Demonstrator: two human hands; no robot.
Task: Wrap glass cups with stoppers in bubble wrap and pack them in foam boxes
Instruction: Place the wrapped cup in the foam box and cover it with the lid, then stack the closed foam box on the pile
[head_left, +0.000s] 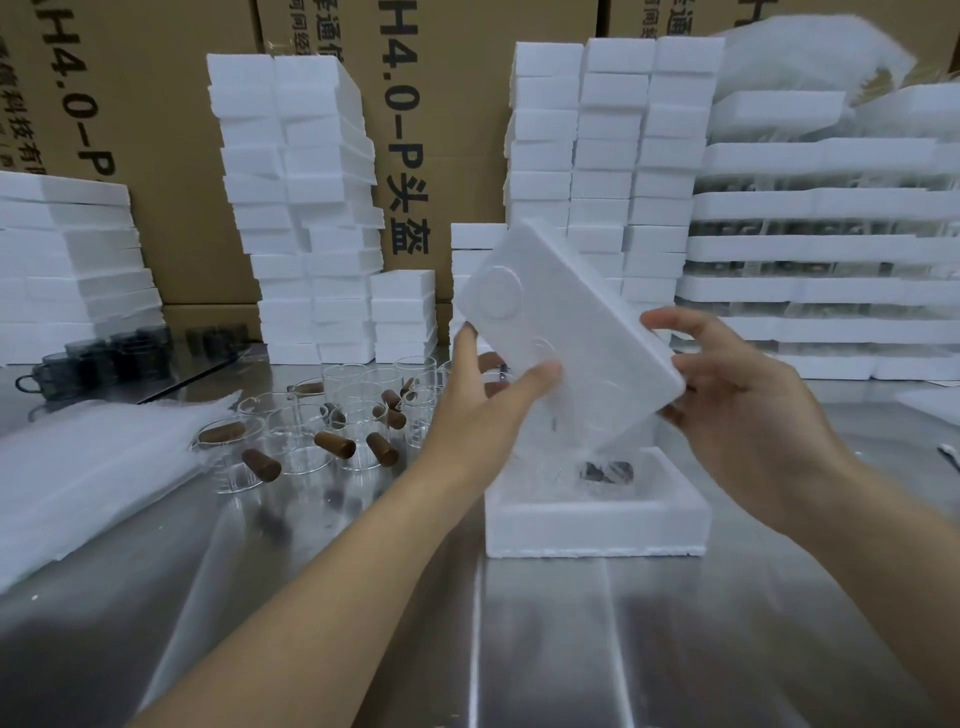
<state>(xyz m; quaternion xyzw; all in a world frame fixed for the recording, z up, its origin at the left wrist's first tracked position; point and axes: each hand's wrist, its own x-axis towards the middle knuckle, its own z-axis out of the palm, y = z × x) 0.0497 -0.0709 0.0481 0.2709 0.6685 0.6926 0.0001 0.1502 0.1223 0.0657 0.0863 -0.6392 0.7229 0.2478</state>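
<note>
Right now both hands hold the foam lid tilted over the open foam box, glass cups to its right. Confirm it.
Wrong on one count: the head view shows the glass cups left of the foam box, not right. Left hand and right hand do hold the foam lid tilted over it.

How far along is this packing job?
Done: wrapped cups sit in the open foam box. In hand: the left hand and right hand hold the foam lid tilted above it, not yet on. Left: bare glass cups and brown stoppers wait on the table.
</note>
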